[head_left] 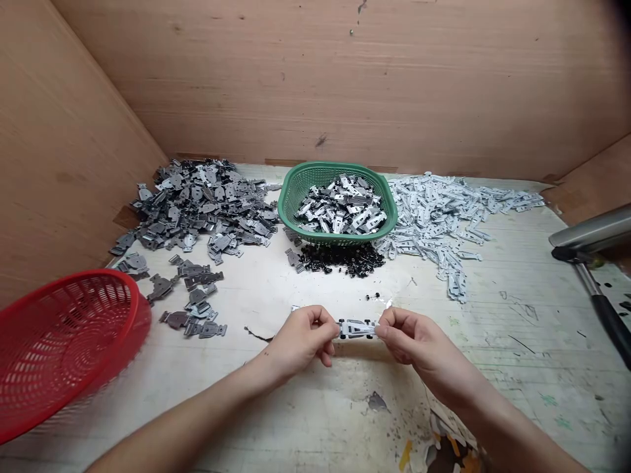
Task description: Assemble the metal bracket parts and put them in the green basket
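Note:
Between my two hands a small white toy race car (359,328) with black wheels is held level above the worktable. My left hand (306,336) pinches its left end between thumb and forefinger. The right end is gripped the same way by my right hand (405,334). Just beyond the car, a tiny black wheel-and-axle piece (373,297) lies on the table. Farther back, a heap of black wheel pieces (340,259) sits in front of a green basket (340,238) full of white-and-grey toy cars (345,205).
Grey flat chassis parts (207,197) are heaped at back left, white car-body parts (438,210) at back right. A red basket (135,315) stands at left. A metal tool with a black handle (608,322) is at right. Wooden panels (345,85) enclose the table.

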`<state>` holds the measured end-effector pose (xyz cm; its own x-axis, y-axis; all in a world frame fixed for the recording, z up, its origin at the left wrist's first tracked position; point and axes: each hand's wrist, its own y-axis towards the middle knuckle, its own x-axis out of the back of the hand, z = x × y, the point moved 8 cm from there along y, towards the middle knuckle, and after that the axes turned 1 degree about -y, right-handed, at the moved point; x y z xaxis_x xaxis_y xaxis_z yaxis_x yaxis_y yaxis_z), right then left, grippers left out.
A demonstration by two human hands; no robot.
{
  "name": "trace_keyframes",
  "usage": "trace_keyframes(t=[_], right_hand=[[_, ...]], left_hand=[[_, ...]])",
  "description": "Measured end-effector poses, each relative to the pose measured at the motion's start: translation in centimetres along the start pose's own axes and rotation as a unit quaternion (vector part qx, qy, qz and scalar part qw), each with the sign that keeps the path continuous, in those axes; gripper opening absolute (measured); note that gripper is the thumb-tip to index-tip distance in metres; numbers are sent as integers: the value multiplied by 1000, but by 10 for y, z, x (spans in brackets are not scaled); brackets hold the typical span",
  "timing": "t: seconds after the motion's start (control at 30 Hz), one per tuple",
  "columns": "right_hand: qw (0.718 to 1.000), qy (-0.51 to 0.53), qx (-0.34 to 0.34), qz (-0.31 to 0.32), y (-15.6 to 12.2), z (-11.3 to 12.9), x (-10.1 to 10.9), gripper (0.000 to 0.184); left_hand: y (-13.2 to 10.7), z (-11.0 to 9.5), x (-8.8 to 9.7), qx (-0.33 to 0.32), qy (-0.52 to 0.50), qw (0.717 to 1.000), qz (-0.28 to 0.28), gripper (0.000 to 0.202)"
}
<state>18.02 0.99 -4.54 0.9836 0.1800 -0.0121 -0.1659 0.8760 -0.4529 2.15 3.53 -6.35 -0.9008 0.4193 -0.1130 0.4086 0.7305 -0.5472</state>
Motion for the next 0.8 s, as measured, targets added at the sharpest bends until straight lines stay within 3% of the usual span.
trace_keyframes(t=[0.37,0.6,0.8], right_hand=[[999,29,-30,4,5,-11,6,37],[992,64,-47,95,7,-15,-5,35],[992,67,-19,106,8,-11,-7,31]], left_hand=[[-3,-9,-3,-10,-11,1000,11,19],[-5,-10,-6,-16,-18,999,36,18],[-6,-9,-7,-8,-14,999,42,18]])
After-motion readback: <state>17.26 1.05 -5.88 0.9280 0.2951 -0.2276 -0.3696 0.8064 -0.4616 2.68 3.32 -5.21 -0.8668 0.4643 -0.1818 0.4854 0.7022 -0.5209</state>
